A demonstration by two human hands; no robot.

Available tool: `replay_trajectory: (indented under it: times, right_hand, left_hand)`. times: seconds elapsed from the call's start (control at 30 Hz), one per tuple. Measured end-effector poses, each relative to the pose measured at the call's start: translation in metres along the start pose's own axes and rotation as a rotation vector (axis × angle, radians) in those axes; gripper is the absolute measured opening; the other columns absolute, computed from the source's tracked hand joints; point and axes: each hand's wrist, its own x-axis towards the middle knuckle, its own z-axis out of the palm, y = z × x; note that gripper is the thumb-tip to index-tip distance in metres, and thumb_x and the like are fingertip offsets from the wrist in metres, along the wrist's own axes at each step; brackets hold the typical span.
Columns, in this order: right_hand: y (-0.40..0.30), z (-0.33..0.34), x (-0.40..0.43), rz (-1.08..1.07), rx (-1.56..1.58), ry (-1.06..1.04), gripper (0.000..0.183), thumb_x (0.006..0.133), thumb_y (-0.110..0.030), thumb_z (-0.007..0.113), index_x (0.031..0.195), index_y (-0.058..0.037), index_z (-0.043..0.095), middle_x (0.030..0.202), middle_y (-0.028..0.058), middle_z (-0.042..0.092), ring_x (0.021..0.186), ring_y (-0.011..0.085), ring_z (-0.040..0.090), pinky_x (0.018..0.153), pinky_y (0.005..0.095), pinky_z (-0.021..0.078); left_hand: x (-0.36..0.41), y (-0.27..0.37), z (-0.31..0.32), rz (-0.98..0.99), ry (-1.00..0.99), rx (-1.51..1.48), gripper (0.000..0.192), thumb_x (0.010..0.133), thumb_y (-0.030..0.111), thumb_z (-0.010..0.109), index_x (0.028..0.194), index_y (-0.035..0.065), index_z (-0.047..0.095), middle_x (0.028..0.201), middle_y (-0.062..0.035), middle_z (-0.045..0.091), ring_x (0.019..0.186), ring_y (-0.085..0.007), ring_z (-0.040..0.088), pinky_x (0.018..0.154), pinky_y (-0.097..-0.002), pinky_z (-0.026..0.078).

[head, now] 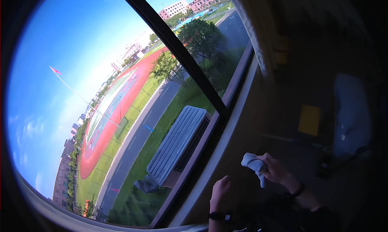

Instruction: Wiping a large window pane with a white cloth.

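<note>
A bunched, light grey cloth [254, 162] is gripped in my right hand [274, 168], with one end hanging below the fingers. To its left, my left hand [221, 188] is curled into a loose fist, and no object shows in it. Both wrists wear dark bands. Beyond my hands stands a large window with a dark frame [194, 69] and a pale sill [212, 159]. The left hand is nearer the sill than the right.
A curtain [250, 28] hangs at the window's far side. In the dim room on the right are a yellow flat object [309, 119] and a pale bulky shape [351, 116] that I cannot make out. Outside the glass lie a running track, a road and a ribbed roof.
</note>
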Motion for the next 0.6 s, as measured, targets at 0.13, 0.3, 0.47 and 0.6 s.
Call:
replay_trajectory:
  times: [0.13,0.3,0.47,0.6]
  right_hand:
    - [0.027,-0.029,-0.002,-0.039,-0.044,0.054,0.050,0.078,-0.009,0.067,0.122,-0.0122,0.045,0.103,0.0154,0.052,0.088,0.0375,0.059,0.072,0.0441,0.0521]
    - [0.058,-0.047,0.018,-0.094,-0.025,0.141,0.050,0.075,-0.005,0.064,0.121,-0.0111,0.045,0.101,0.0171,0.053,0.086,0.0384,0.059,0.069,0.0439,0.0510]
    - [0.077,-0.059,0.073,-0.154,-0.030,0.091,0.050,0.074,-0.003,0.061,0.121,-0.0084,0.044,0.100,0.0182,0.053,0.085,0.0385,0.059,0.069,0.0437,0.0501]
    - [0.099,-0.058,0.134,-0.179,-0.056,0.014,0.050,0.073,-0.001,0.061,0.120,-0.0075,0.044,0.099,0.0181,0.053,0.087,0.0371,0.058,0.074,0.0431,0.0494]
  left_hand:
    - [0.030,0.023,0.028,0.006,-0.032,-0.039,0.022,0.089,0.025,0.051,0.096,0.0061,0.060,0.090,-0.0191,0.065,0.090,-0.0372,0.062,0.076,-0.0434,0.049]
    - [0.082,0.028,0.050,0.127,-0.090,0.032,0.022,0.088,0.025,0.052,0.095,0.0048,0.058,0.088,-0.0200,0.063,0.087,-0.0383,0.061,0.075,-0.0441,0.049]
    - [0.144,0.050,0.054,0.081,0.035,-0.054,0.019,0.088,0.021,0.051,0.091,0.0028,0.057,0.086,-0.0200,0.062,0.086,-0.0382,0.061,0.074,-0.0445,0.049]
    - [0.198,0.051,0.051,0.116,0.141,-0.139,0.017,0.088,0.018,0.052,0.092,0.0028,0.058,0.087,-0.0188,0.063,0.086,-0.0372,0.062,0.074,-0.0433,0.049]
